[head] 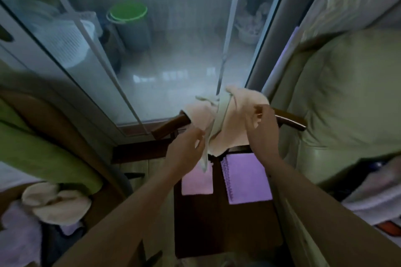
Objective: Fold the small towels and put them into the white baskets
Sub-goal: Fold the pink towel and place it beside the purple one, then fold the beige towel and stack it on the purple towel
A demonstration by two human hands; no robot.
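Where it hangs: over the dark wooden rail [288, 120] of a chair back, ahead of both hands, lies the peach towel [238, 119].
Towel's look: pale peach, soft, bunched and creased, with a pale green strip [219, 119] draped across its middle.
Left hand [184, 151]: fingers curl and pinch the green strip's hanging end just below the towel.
Right hand [260, 123]: fingers pinch the towel's right edge.
Below: two purple notebooks [247, 178] lie on a dark seat.
Containers: behind the glass door stand a green bucket [128, 12] and a white perforated basket [69, 43]; contents too blurred to tell.
Lower left: another cream towel [56, 201], rumpled.
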